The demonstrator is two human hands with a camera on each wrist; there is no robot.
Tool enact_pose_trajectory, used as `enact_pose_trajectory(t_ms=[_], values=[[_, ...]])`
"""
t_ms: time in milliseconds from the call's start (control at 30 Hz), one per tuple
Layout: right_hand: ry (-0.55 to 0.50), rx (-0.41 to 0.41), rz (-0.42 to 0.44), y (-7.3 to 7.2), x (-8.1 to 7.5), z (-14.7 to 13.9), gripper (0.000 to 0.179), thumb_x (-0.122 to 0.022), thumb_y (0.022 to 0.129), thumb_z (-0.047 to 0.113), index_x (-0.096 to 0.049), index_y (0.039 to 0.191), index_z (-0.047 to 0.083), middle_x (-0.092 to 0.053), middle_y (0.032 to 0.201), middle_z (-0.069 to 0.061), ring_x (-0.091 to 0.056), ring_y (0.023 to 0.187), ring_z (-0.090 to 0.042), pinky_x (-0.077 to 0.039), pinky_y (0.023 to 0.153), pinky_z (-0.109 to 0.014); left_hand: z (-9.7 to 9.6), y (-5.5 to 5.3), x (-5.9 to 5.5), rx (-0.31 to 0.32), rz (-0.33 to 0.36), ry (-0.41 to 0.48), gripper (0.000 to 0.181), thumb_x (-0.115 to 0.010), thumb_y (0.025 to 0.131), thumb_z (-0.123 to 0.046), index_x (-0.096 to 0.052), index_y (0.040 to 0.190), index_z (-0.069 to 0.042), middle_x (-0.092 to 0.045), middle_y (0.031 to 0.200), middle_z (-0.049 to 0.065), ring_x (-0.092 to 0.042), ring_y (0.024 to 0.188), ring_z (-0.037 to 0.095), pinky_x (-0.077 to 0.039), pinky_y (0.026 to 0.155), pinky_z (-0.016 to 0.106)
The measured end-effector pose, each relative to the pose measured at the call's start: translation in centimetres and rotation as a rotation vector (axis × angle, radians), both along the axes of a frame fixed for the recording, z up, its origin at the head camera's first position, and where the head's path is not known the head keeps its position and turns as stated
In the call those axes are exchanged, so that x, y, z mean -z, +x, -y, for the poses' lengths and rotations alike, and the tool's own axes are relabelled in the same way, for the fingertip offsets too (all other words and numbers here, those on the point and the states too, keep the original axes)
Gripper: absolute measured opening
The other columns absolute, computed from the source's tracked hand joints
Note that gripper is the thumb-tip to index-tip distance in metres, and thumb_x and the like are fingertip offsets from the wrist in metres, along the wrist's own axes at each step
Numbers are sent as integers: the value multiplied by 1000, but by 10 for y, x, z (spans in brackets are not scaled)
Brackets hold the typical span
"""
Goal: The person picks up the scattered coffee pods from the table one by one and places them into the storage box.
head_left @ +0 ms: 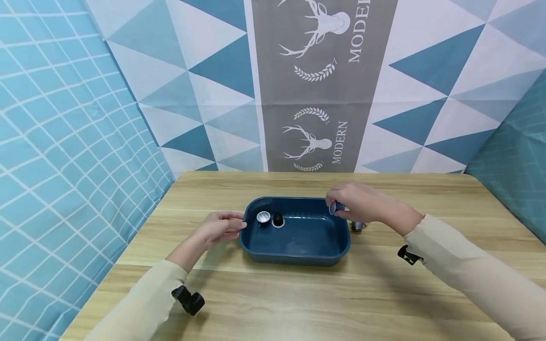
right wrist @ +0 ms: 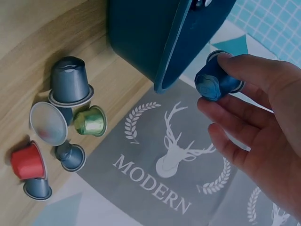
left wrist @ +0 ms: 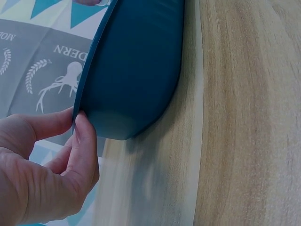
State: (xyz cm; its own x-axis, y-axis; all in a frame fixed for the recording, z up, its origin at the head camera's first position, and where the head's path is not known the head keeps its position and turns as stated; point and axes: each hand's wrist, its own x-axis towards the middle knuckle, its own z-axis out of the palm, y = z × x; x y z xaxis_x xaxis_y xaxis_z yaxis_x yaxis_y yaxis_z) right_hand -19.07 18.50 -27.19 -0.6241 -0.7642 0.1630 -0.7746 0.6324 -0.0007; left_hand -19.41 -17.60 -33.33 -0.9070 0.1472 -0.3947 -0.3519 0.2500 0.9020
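Observation:
My right hand (head_left: 362, 201) pinches a blue coffee capsule (right wrist: 214, 80) between thumb and fingers, raised over the right end of a dark blue tray (head_left: 298, 259). With thumb and fingertips, my left hand (head_left: 219, 228) holds the tray's left rim, seen closely as a pinch on the tray wall (left wrist: 136, 61) in the left wrist view. Inside the tray at its left side are a capsule with a pale lid (head_left: 263, 217) and a black capsule (head_left: 278, 219) standing on its rim.
Right of the tray several loose capsules lie on the wooden table (head_left: 273, 303): a large grey-blue one (right wrist: 70, 80), a green one (right wrist: 90, 121), a red one (right wrist: 28, 161) and others. Patterned cloth (head_left: 213, 71) hangs behind the table, and blue checked cloth (head_left: 64, 142) on the left.

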Motion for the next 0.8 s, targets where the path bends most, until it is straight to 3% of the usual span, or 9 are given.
enact_pose_trajectory(t_ms=[367, 800], values=[[85, 15, 67, -6, -10, 20, 16, -75, 82, 11, -66, 96, 9, -68, 94, -3, -63, 85, -15, -57, 77, -31, -1, -2, -2, -5, -12, -1, 45, -67, 89, -12, -53, 131, 1, -68, 99, 0, -66, 82, 6, -59, 77, 23], [148, 2, 78, -12, -11, 48, 17, -74, 83, 12, -66, 98, 8, -68, 97, -3, -64, 88, -16, -57, 79, -32, -3, 3, 0, -21, -12, -19, 44, -67, 89, -12, -55, 130, 1, -68, 100, 3, -66, 83, 8, -59, 77, 24]])
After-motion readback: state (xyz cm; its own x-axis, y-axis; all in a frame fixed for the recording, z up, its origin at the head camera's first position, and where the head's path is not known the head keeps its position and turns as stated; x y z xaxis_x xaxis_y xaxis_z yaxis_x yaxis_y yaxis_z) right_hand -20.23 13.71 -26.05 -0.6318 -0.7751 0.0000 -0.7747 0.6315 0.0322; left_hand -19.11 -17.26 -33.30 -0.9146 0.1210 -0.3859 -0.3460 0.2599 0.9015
